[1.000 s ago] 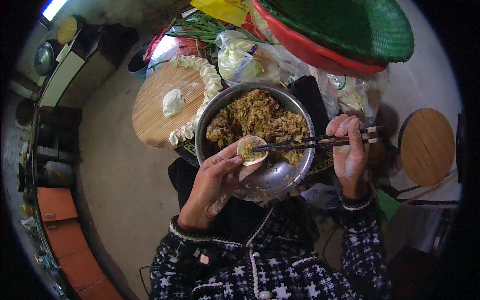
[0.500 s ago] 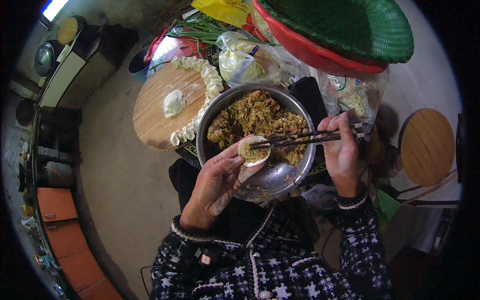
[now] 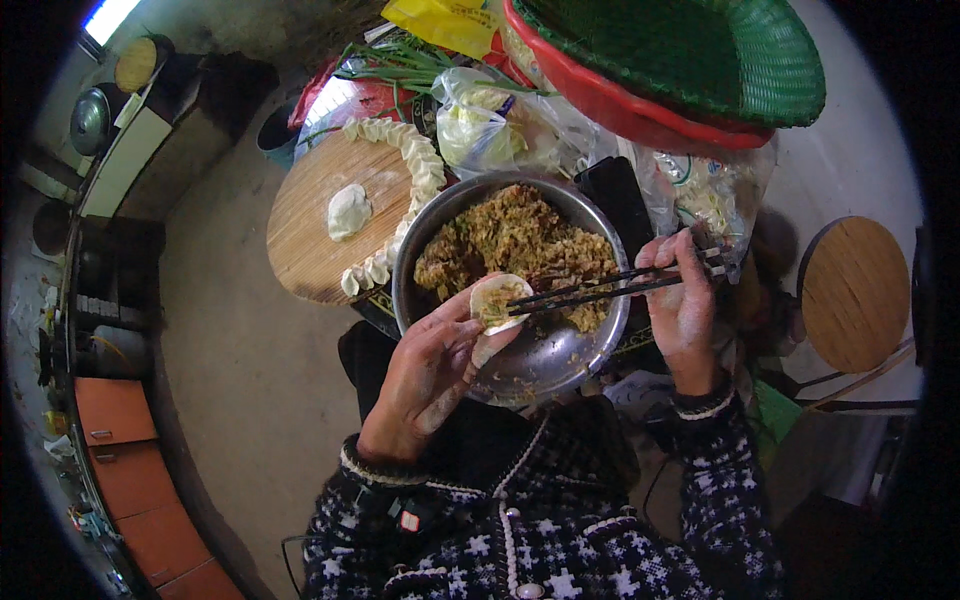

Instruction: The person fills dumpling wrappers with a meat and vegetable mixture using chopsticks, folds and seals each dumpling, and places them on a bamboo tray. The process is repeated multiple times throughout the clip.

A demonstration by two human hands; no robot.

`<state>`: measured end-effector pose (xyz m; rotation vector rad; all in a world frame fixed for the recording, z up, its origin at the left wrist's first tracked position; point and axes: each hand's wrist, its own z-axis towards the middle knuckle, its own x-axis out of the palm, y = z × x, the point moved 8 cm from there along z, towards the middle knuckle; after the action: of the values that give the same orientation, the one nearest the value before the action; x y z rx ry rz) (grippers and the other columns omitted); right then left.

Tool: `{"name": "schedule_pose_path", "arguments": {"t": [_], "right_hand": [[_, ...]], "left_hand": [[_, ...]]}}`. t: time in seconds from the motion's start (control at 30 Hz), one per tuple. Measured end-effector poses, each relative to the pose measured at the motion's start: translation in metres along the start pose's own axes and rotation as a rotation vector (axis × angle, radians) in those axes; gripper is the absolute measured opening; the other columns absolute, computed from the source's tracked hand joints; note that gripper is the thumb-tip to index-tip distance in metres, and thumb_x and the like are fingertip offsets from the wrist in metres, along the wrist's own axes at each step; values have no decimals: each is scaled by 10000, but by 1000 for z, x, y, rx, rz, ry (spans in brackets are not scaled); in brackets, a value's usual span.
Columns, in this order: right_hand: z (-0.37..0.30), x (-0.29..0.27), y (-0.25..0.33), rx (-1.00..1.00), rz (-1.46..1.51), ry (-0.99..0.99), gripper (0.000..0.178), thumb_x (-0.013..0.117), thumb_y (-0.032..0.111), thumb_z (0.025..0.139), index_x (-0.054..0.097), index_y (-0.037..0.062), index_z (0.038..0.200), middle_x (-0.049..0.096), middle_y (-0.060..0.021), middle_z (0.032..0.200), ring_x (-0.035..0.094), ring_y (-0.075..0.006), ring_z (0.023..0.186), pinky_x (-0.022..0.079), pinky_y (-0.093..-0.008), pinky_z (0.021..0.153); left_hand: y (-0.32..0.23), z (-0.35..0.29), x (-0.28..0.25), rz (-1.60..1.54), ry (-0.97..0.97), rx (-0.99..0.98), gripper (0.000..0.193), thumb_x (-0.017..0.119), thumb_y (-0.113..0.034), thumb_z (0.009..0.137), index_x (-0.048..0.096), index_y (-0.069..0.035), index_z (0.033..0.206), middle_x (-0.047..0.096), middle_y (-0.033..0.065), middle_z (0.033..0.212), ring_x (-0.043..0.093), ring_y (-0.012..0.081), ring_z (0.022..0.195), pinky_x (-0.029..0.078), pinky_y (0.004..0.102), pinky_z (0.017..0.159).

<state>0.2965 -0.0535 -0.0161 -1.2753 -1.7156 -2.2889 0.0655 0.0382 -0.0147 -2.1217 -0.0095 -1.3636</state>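
Over steel bowl [image 3: 545, 372]: left hand [image 3: 425, 362], fingers pinching dough wrapper [image 3: 502, 326] with filling [image 3: 492, 302]; right hand [image 3: 682, 312], fingers gripping chopsticks [image 3: 590, 297], tips at filling. Best: press lightly toward centre, keep rim clean, wrapper cupped steady.

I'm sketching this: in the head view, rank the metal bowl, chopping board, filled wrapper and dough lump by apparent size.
1. Metal bowl
2. Chopping board
3. Filled wrapper, dough lump: too alike

A grey-brown floor [image 3: 240, 350] spreads at left, edged by orange cabinet doors [image 3: 117, 412]. A bright bluish-white pane [image 3: 108, 20] glows in the upper left corner, and a round wooden top [image 3: 855, 295] shows at far right.
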Motion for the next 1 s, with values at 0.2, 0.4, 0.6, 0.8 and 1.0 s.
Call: {"name": "schedule_pose_path", "arguments": {"t": [0.2,0.4,0.6,0.8,1.0], "right_hand": [[1,1,9,-61,11,-3,301,490,288,1033,565,66,843,580,-77,885,565,-187,898,453,-355,857],[0,10,6,-62,-97,38,313,482,304,1036,560,69,844,570,-73,881,559,-194,904,439,-358,870],[0,10,2,-16,-4,14,328,469,313,1041,551,70,836,563,-76,883,550,-194,901,437,-355,866],[-2,14,-10,21,-85,19,344,454,317,1045,543,63,830,566,-92,893,550,-190,894,444,-351,852],[-3,14,-11,15,-124,29,339,449,300,1046,544,60,825,575,-102,907,555,-189,889,445,-349,847]], "left_hand": [[-1,0,1,283,-42,89,741,661,132,777,370,22,1450,538,132,1356,565,199,1216,449,293,1037],[0,2,8,420,-85,169,635,708,64,816,436,22,1388,617,101,1247,616,176,1136,474,303,1005],[0,4,6,499,-111,193,557,719,-5,857,477,35,1357,655,89,1188,630,162,1084,506,307,962],[-1,1,4,573,-151,195,498,708,-29,880,518,49,1334,647,75,1190,609,128,1054,515,284,917],[-5,1,6,657,-184,261,467,699,-37,892,537,55,1320,655,76,1156,615,112,1003,525,259,860]]}}
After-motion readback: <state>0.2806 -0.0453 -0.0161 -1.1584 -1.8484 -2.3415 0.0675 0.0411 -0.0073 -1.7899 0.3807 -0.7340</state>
